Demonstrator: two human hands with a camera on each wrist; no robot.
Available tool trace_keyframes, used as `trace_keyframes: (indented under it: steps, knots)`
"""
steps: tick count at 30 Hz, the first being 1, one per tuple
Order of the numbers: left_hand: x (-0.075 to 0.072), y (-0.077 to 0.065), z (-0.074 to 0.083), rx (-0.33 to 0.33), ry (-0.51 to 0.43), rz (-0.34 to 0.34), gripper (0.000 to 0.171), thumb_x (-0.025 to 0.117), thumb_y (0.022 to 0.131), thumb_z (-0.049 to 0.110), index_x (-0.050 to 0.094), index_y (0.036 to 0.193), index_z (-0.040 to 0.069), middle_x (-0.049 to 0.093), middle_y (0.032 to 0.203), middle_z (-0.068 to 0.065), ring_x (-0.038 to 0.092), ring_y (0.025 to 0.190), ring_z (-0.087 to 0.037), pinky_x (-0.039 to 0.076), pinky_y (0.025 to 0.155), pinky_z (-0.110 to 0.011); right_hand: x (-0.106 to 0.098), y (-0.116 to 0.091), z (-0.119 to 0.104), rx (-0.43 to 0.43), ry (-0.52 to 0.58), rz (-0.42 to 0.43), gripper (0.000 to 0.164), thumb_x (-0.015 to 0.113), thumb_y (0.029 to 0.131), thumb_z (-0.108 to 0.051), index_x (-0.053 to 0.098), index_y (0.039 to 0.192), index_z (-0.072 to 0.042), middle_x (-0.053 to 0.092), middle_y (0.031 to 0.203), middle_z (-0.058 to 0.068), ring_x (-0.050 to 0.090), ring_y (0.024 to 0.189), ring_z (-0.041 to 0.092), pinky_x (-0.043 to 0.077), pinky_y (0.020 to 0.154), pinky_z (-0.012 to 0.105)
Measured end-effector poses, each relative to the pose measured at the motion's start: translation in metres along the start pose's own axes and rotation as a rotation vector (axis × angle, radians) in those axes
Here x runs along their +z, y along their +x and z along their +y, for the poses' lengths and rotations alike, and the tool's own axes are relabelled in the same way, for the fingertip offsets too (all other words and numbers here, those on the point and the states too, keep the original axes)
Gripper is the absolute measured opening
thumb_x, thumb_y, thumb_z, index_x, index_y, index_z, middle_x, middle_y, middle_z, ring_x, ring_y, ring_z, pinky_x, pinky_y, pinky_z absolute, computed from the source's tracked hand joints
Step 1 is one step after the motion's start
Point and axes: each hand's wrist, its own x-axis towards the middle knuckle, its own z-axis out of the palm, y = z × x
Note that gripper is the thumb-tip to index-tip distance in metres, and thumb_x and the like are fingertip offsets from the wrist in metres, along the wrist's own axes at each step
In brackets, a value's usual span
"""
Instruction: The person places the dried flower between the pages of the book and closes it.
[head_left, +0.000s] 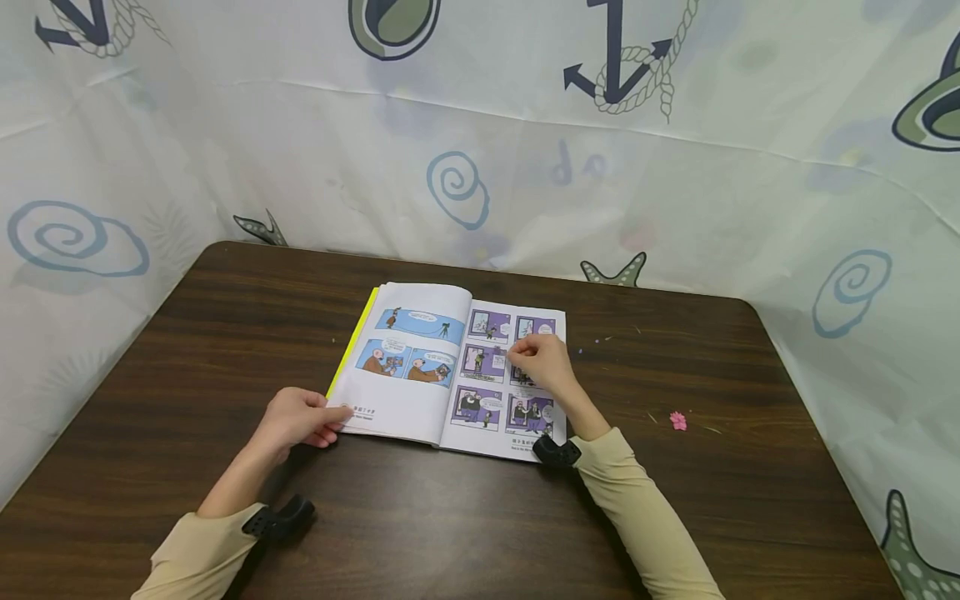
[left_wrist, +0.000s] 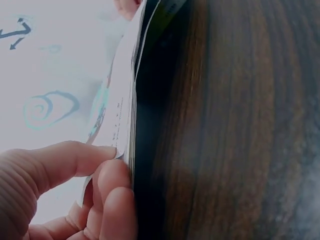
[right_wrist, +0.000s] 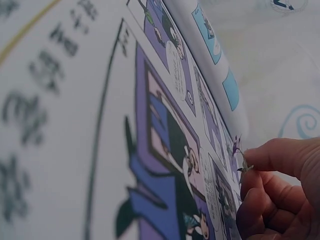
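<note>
A comic book [head_left: 405, 408] lies open on the dark wooden table [head_left: 420, 533], blue panels on its left page and purple ones on its right. At the lower left corner, my left hand [head_left: 300, 417] pinches the page edges between thumb and fingers; the left wrist view shows the thumb [left_wrist: 75, 157] on top of the page. My right hand [head_left: 546, 360] is over the right page. Between its thumb and index finger it pinches a small flower sprig [right_wrist: 243, 167] with a purple tip and greenish bits, close to the printed panels.
To the right of the book lies a pink flower [head_left: 678, 421] with thin stem bits around it. Tiny specks are scattered near the book's right edge. A white patterned curtain [head_left: 517, 183] hangs behind the table.
</note>
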Motion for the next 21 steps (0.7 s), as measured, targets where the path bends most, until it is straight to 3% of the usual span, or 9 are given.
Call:
trace_keyframes:
  steps: [9,17,21]
  knots:
    - [-0.0030,0.0083,-0.0023,-0.010,0.111,0.005,0.027,0.075,0.078,0.015,0.061,0.075,-0.007,0.061,0.056,-0.005,0.061,0.047,-0.013,0.052,0.048,-0.028,0.0033,-0.0001,-0.0034,0.058,-0.064,-0.006,0.007,0.071,0.079,-0.010,0.070,0.076,-0.004,0.064,0.066,0.002,0.050,0.060,0.011,0.038,0.057,0.024]
    - [-0.0063,0.0060,0.0003,0.011,0.212,-0.001,0.041,0.078,0.076,0.021,0.048,0.087,-0.005,0.060,0.061,-0.009,0.061,0.046,-0.015,0.052,0.047,-0.030,0.0043,-0.0003,-0.0032,0.068,-0.119,-0.003,0.008,0.070,0.078,-0.015,0.071,0.075,-0.008,0.063,0.064,-0.001,0.052,0.060,0.012,0.037,0.056,0.025]
    - [-0.0056,0.0044,0.0018,0.009,0.260,0.017,0.043,0.079,0.074,0.023,0.048,0.086,-0.004,0.058,0.063,-0.010,0.059,0.044,-0.014,0.051,0.046,-0.028,0.0041,-0.0006,-0.0051,0.072,-0.141,-0.009,0.008,0.070,0.078,-0.016,0.071,0.074,-0.009,0.062,0.063,-0.002,0.052,0.061,0.012,0.037,0.056,0.026]
